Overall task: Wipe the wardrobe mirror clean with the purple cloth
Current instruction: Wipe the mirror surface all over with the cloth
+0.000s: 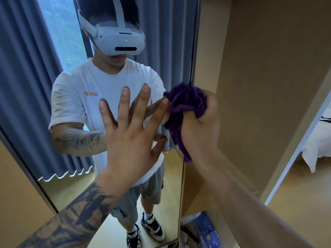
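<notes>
The wardrobe mirror (53, 167) fills the left and middle of the view, a tall panel on an open door. My left hand (132, 133) presses flat against the glass with fingers spread and straight. My right hand (202, 122) grips the bunched purple cloth (186, 104) at the mirror's right edge, about chest height. A tail of the cloth hangs down below the fist. The mirror reflects a person in a white T-shirt, grey shorts and a white headset, and blue curtains behind.
The open wardrobe interior (268, 68) of light wood lies right of the mirror's edge. A blue patterned item (209, 230) sits low inside it. Further right, a doorway shows a bed with white sheet (320, 145) and wooden floor (295, 203).
</notes>
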